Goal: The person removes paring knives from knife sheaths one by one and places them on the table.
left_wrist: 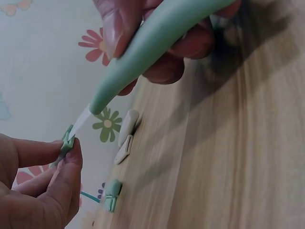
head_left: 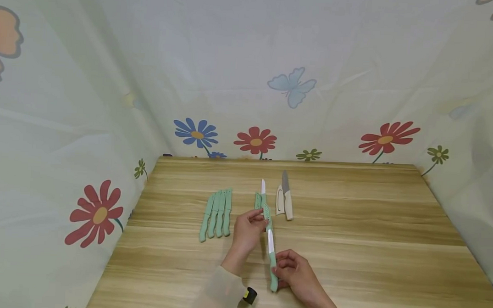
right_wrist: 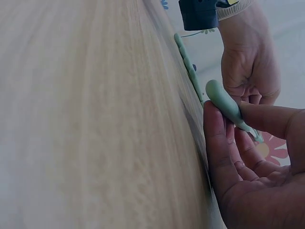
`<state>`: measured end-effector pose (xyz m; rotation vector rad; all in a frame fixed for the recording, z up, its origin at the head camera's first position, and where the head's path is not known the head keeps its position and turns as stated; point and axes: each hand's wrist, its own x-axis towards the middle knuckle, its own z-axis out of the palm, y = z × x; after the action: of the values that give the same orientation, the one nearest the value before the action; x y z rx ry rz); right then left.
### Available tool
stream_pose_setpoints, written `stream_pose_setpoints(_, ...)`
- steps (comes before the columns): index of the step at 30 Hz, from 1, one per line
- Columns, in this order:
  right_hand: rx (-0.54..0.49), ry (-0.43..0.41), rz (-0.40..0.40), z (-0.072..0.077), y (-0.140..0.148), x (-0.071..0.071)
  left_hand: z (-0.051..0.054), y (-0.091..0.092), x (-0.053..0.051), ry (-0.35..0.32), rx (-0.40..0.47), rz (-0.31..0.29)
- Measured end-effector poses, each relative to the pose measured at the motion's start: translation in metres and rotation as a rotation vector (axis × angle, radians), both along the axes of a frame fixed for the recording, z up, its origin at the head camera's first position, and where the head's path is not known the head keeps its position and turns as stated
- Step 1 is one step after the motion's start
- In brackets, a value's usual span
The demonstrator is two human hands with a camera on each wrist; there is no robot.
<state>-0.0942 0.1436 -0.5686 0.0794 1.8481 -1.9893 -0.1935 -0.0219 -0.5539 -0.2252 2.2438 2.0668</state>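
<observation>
My left hand [head_left: 248,230] pinches a light green knife sheath [head_left: 267,212] near the middle of the table. The right hand [head_left: 301,275] holds a knife by its curved green handle [head_left: 273,273], thumb and fingers on either side, as the right wrist view also shows. Its pale blade [head_left: 270,241] is in line with the sheath; in the left wrist view the front of the blade [left_wrist: 81,121] meets the sheath's mouth, with part still showing. Just beyond the left hand lies another green knife [head_left: 263,186], unsheathed, beside a green sheath [head_left: 258,200].
Several green sheathed knives [head_left: 213,217] lie side by side left of the hands. To the back right are a cream-handled knife [head_left: 288,205] with a grey blade and a cream sheath [head_left: 280,201]. Flower-printed curtains [head_left: 233,80] bound the wooden table [head_left: 371,233] at the back and sides.
</observation>
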Motion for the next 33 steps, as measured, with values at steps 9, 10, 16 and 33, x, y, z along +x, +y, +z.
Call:
stream_pose_setpoints(9,0.01,0.021,0.005,0.001,0.004,0.003,0.003,-0.006,-0.001,0.001,0.022,0.025)
stream_pose_setpoints(10,0.012,0.019,0.001,0.001,0.004,0.003,0.002,-0.006,0.0,-0.002,0.018,0.019)
stream_pose_setpoints(16,0.021,0.006,-0.025,0.002,0.005,0.001,-0.002,-0.005,0.003,-0.008,0.008,-0.027)
stream_pose_setpoints(33,0.059,0.018,-0.092,0.003,0.012,-0.005,-0.005,0.004,0.013,0.04,-0.028,-0.096)
